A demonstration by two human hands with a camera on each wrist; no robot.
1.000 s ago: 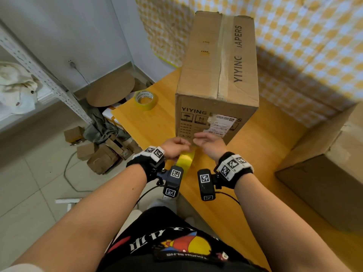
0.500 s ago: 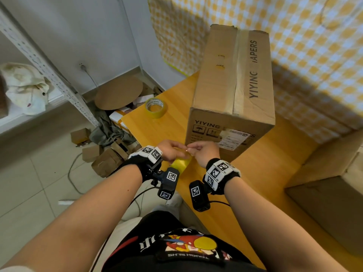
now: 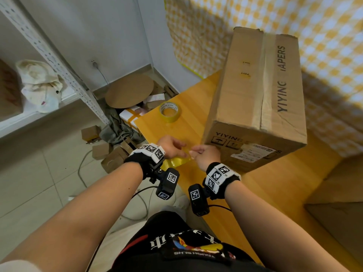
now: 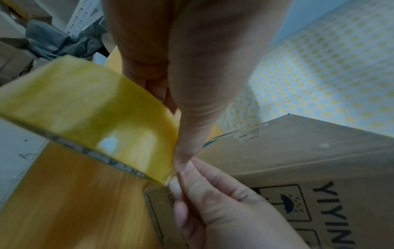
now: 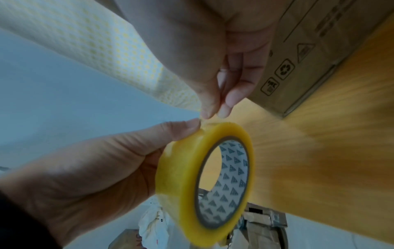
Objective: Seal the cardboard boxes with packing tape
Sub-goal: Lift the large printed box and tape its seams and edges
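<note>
Just off the table edge (image 3: 149, 134): left hand (image 3: 170, 147) gripping tape roll (image 5: 204, 182), right hand (image 3: 204, 156) pinching its end.

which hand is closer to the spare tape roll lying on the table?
Left. The left hand is nearer the spare tape roll, which lies beyond it on the table. The right hand is further right, by the cardboard box.

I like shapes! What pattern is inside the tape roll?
Small dark triangles on white, seen best in the right wrist view of the tape roll.
</note>
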